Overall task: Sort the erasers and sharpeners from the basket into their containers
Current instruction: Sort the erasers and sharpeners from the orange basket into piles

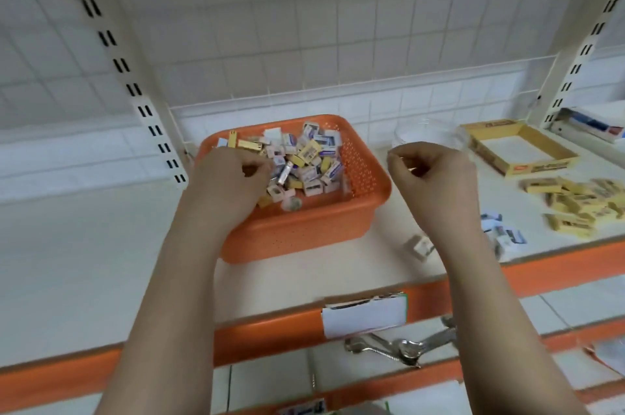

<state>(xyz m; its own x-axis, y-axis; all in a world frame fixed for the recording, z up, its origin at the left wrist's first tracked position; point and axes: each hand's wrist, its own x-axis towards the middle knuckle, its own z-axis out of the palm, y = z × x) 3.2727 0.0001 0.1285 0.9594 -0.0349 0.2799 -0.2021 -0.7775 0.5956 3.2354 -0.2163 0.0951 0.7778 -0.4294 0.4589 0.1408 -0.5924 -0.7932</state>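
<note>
On the white shelf (pixel 101 245), reaching with the left hand (pixel 233 174) into the orange basket (pixel 304 228), fingers curled down among the mixed erasers and sharpeners (pixel 304 157) heaped inside; whether anything is actually pinched, cannot tell. Holding the right hand (pixel 429 171) up just right of the basket, fingers curled round something small and yellowish, too blurred to name. Standing behind that hand, a clear round container (pixel 426 134); further right, lying open, a yellow cardboard box (pixel 521 147). Resting near the shelf's right front edge, a loose pile of yellow erasers (pixel 575 201), with a few blue-and-white wrapped pieces (pixel 504 232) just beside the right forearm.
</note>
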